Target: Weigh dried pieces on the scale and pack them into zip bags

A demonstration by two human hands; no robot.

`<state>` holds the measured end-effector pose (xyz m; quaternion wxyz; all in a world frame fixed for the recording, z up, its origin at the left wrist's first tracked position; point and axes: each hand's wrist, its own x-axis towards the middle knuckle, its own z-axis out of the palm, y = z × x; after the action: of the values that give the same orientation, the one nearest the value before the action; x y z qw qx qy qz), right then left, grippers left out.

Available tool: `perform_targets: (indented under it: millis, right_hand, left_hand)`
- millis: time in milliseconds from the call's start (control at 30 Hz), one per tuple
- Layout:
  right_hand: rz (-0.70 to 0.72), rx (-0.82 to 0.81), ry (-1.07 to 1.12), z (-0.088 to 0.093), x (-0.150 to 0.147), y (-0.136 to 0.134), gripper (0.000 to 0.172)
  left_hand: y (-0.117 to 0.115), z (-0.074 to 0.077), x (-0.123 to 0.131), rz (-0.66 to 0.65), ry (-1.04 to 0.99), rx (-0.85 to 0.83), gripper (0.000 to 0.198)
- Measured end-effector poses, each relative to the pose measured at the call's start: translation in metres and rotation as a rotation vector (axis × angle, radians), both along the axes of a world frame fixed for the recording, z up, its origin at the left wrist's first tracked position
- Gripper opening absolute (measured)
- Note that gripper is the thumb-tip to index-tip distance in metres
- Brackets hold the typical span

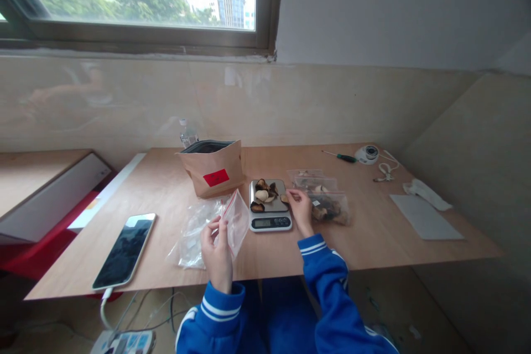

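My left hand point(217, 249) pinches the edge of a clear zip bag point(237, 222), held upright just left of the scale. A small digital kitchen scale point(271, 223) stands in the middle, with several dried mushroom pieces point(263, 195) on its metal plate. At the plate's right edge, my right hand point(301, 211) has its fingertips closed on a dried mushroom slice point(284, 198). More clear plastic bags point(194, 235) lie flat under and left of my left hand. Right of the scale lie filled zip bags point(332, 207) with dark dried pieces inside.
Behind the loose bags stands an open brown paper pouch point(215, 168) with a red label, a water bottle point(188, 134) behind it. A phone point(125, 251) lies left, cable attached. A screwdriver point(346, 158), white camera point(366, 154) and grey sheet point(426, 218) are at right.
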<state>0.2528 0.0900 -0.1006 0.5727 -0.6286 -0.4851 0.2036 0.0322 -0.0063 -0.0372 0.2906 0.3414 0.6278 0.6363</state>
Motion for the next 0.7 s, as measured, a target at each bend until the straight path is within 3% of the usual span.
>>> perform_targets:
  millis: [133,233,333,433,500,600,700]
  right_hand:
    - [-0.033,0.006,0.071,0.012,0.0,-0.001,0.035]
    - [-0.045,0.034,0.165,0.039,-0.01,-0.009,0.035]
    - [0.066,0.08,0.206,0.077,-0.035,-0.023,0.031]
    - [0.199,0.148,0.085,0.11,-0.069,-0.037,0.022]
    - [0.313,0.157,-0.016,0.123,-0.088,-0.043,0.018]
    - [0.429,0.177,-0.145,0.126,-0.097,-0.041,0.017]
    - [0.309,0.203,-0.195,0.111,-0.079,-0.026,0.025]
  left_hand:
    - [0.001,-0.002,0.0,-0.014,-0.003,0.003,0.029]
    - [0.002,0.0,0.004,-0.025,-0.012,0.001,0.029]
    - [0.005,0.004,0.012,-0.051,-0.043,0.004,0.031]
    - [0.009,0.009,0.019,-0.05,-0.056,-0.009,0.031]
    - [0.011,0.011,0.022,-0.038,-0.047,-0.033,0.029]
    - [0.014,0.009,0.019,-0.022,-0.083,-0.074,0.028]
    - [0.015,0.001,0.012,-0.013,-0.179,-0.093,0.028]
